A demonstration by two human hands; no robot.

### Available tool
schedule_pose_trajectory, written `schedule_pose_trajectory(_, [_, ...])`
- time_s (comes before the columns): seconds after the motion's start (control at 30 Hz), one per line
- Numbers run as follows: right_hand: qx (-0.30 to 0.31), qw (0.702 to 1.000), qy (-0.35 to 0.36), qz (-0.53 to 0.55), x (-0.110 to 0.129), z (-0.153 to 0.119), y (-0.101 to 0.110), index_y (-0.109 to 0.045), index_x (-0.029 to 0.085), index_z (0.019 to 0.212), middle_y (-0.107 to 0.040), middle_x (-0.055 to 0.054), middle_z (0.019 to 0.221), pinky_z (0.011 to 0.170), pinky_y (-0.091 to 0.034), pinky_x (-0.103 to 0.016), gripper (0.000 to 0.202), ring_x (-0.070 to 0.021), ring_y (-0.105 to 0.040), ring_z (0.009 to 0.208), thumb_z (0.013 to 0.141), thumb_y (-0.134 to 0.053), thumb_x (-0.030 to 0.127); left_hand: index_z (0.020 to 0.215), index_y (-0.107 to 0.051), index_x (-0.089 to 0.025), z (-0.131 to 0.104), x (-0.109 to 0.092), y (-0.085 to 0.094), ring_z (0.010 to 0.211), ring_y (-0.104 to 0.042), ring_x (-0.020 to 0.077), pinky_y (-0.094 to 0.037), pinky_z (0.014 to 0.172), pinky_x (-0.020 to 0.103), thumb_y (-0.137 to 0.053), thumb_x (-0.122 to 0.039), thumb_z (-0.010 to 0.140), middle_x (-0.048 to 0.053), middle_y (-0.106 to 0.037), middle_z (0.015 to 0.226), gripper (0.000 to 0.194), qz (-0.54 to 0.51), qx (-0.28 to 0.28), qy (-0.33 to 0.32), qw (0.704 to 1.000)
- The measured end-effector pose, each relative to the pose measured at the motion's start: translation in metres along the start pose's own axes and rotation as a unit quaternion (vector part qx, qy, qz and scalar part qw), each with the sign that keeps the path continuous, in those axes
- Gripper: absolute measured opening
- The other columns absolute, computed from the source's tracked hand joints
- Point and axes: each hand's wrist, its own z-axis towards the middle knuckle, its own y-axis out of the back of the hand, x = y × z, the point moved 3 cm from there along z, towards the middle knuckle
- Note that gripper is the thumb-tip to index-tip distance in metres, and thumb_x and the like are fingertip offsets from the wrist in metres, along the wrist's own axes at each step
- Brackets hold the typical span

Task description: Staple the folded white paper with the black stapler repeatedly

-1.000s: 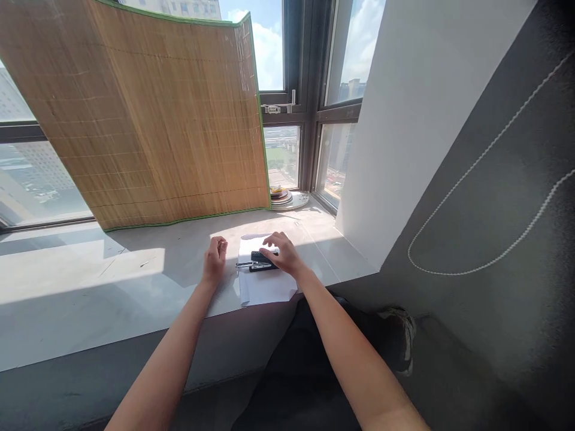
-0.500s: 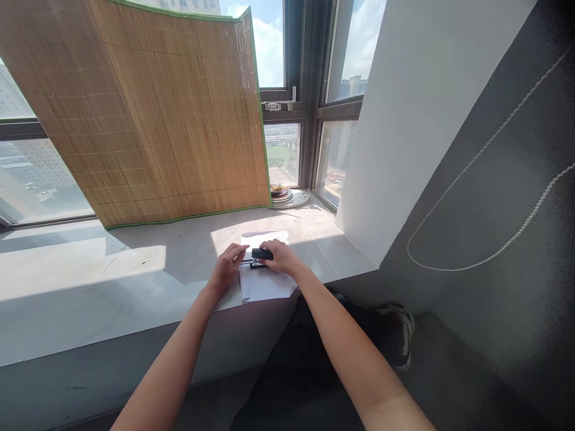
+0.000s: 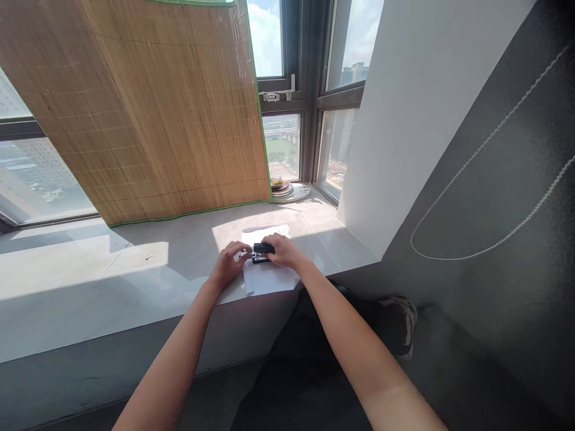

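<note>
"I'm watching the head feed from here; where do you have the stapler [image 3: 263, 247]?"

"Just below my view's centre, at seven o'clock, over the white paper [image 3: 271, 279]. I see a gap between its black top arm and its base."

"And the right hand [image 3: 284, 251]?"

"Three o'clock from the stapler, fingers and thumb clasping that top arm."

"I make the left hand [image 3: 230, 261] nine o'clock."

"Same here. Its fingers curl toward the thumb at the stapler's near end; I can't tell whether they pinch anything."

"Farther out?"

"From the stapler, I get a bamboo mat [image 3: 179, 120] at eleven o'clock, stacked plates [image 3: 291, 193] at one on the pale sill [image 3: 112, 293], and a looped white cord [image 3: 449, 258] at three."
</note>
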Motion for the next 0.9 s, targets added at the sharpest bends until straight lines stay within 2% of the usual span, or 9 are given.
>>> schedule_pose_trajectory(0.1, [0.001, 1.0, 0.0, -0.001, -0.001, 0.0, 0.0, -0.074, 0.023, 0.104, -0.075, -0.003, 0.101, 0.084, -0.044, -0.032, 0.021, -0.0237, -0.063, 0.101, 0.087, -0.082, 0.013, 0.101, -0.075, -0.025, 0.0, 0.002, -0.001, 0.103, -0.07, 0.0264, -0.056, 0.088, 0.041, -0.07, -0.03, 0.095, 0.008, -0.079, 0.107, 0.009, -0.009, 0.009, 0.002, 1.0])
schedule_pose_trajectory(0.33, [0.0, 1.0, 0.002, -0.012, -0.003, 0.001, -0.001, -0.074, 0.022, 0.104, -0.075, -0.004, 0.102, 0.084, -0.044, -0.033, 0.02, -0.0247, -0.063, 0.102, 0.087, -0.082, 0.014, 0.105, -0.073, -0.023, -0.001, 0.015, -0.01, 0.096, -0.07, 0.0231, -0.055, 0.087, 0.039, -0.064, -0.04, 0.098, 0.006, -0.079, 0.106, 0.02, -0.052, 0.059, 0.022, 0.997])
schedule_pose_trajectory(0.7, [-0.001, 1.0, 0.003, -0.011, -0.004, 0.001, -0.001, -0.074, 0.023, 0.101, -0.075, -0.005, 0.102, 0.083, -0.045, -0.033, 0.019, -0.0249, -0.064, 0.101, 0.086, -0.081, 0.015, 0.107, -0.07, -0.023, -0.001, 0.023, -0.013, 0.096, -0.068, 0.0223, -0.054, 0.087, 0.037, -0.064, -0.035, 0.098, 0.008, -0.076, 0.111, 0.016, -0.038, 0.074, 0.053, 0.995])
schedule_pose_trajectory(0.9, [-0.001, 1.0, 0.004, -0.019, -0.004, 0.001, -0.001, -0.074, 0.023, 0.101, -0.076, -0.005, 0.103, 0.083, -0.045, -0.033, 0.018, -0.0252, -0.064, 0.101, 0.086, -0.081, 0.016, 0.105, -0.069, -0.023, -0.002, 0.024, -0.014, 0.093, -0.069, 0.0226, -0.056, 0.086, 0.037, -0.063, -0.038, 0.097, 0.007, -0.075, 0.107, 0.018, -0.039, 0.081, 0.043, 0.995])
